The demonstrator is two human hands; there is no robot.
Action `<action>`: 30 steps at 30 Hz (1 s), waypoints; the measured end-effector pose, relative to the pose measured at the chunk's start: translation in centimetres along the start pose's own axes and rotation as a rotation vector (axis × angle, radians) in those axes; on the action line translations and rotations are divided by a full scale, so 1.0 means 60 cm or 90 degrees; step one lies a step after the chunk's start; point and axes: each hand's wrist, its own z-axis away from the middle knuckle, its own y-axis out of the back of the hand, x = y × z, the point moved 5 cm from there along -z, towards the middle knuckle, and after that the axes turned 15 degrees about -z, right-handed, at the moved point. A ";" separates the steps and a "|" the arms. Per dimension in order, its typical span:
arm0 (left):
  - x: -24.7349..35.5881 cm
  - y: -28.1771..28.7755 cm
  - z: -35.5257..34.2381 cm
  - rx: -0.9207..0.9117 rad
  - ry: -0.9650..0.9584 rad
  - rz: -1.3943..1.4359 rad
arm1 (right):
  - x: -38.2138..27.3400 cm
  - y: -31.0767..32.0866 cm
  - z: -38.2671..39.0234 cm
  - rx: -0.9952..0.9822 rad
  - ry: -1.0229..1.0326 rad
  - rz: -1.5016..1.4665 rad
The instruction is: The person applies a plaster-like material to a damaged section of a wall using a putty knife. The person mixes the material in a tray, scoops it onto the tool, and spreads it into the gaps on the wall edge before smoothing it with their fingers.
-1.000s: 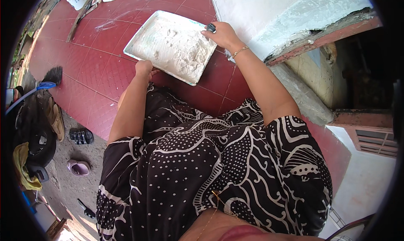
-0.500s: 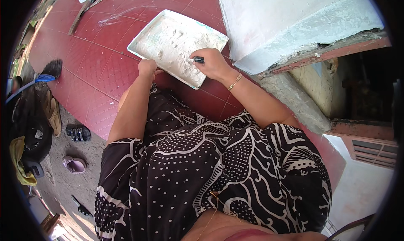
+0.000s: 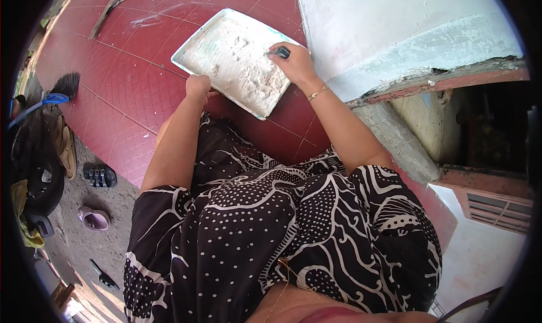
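A shallow white rectangular tray point(image 3: 182, 51) sits at a slant on the red tiles, holding a lumpy off-white paste or dough point(image 3: 240, 60). My left hand point(image 3: 199, 86) is closed on the tray's near left edge, its fingertips partly hidden. Over the right part of the tray, my right hand point(image 3: 296, 65) grips a small tool with a dark handle point(image 3: 282, 52). The tool's short tip points left above the paste; its exact kind is too small to tell. Lumps of paste gather thickest toward the tray's near right corner.
Red floor tiles point(image 3: 121, 77) surround the tray. A pale wall base point(image 3: 361, 46) rises close on the right, beside a dark doorway point(image 3: 491, 125). At left lie a blue-handled brush point(image 3: 56, 98), a black sandal point(image 3: 100, 175) and a mauve clog point(image 3: 94, 218). A wooden strip point(image 3: 107, 15) lies at the far left.
My right hand has moved up and to the right across the tray with the dark-handled tool. My left hand stays on the tray's edge.
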 end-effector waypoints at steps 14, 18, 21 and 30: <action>-0.002 -0.003 -0.005 0.036 0.006 -0.015 | 0.064 0.002 -0.069 0.070 -0.106 0.007; -0.005 -0.006 -0.016 -0.004 0.006 -0.018 | 0.039 -0.038 0.027 -0.062 0.032 0.081; -0.016 0.002 -0.032 0.003 0.011 -0.026 | 0.013 -0.027 0.044 -0.109 0.057 0.067; -0.005 -0.005 -0.020 0.012 0.007 -0.022 | 0.057 0.091 -0.078 0.141 0.026 0.072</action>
